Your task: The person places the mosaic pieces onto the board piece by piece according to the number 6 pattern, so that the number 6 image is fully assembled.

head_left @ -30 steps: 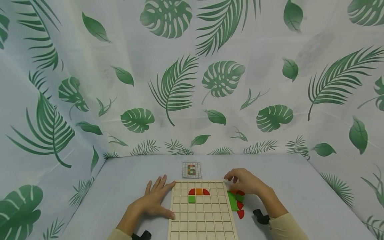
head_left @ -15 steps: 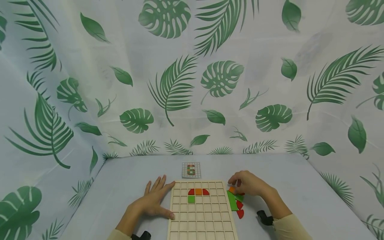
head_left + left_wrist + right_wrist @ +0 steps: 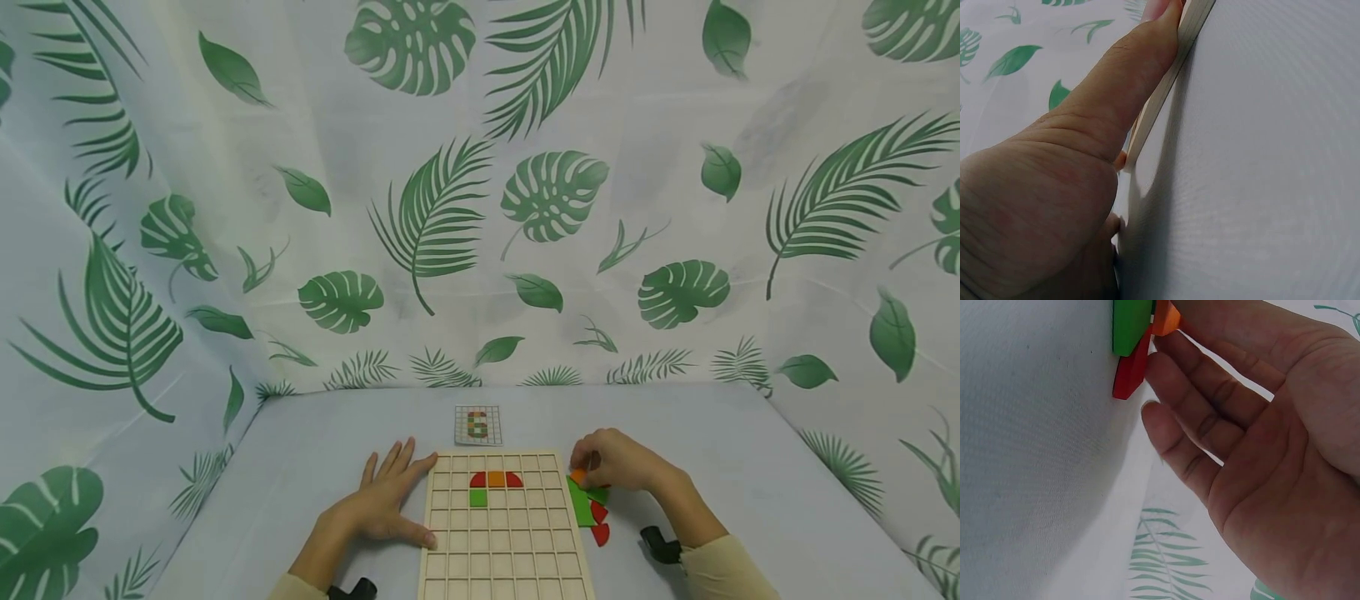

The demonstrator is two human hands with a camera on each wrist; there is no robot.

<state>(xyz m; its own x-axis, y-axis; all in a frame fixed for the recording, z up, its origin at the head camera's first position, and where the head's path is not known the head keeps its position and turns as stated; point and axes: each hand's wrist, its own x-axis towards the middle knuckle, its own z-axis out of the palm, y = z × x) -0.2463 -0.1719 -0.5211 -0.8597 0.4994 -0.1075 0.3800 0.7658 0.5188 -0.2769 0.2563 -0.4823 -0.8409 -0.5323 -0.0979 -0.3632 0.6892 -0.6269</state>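
A pale wooden grid board (image 3: 498, 542) lies on the table, with two red quarter-round tiles, an orange square tile (image 3: 497, 479) and a green square tile (image 3: 478, 498) in its upper cells. Spread out along the board's left edge is my left hand (image 3: 386, 504), its thumb against the rim (image 3: 1160, 97). My right hand (image 3: 618, 460) is beside the board's upper right corner, thumb and index finger pinching an orange tile (image 3: 1165, 317) over the loose pile. Its other fingers are loosely bent, and part of the tile is hidden behind the thumb.
Green tiles (image 3: 581, 504) and red quarter-round tiles (image 3: 602, 534) lie loose against the board's right side. Behind the board is a small card (image 3: 477, 425) printed with a coloured figure on a grid. A leaf-patterned cloth surrounds the white table (image 3: 315, 433).
My right hand has moved slightly right and its fingers have closed on an orange tile at the top of the pile. The left hand and the board have stayed put.
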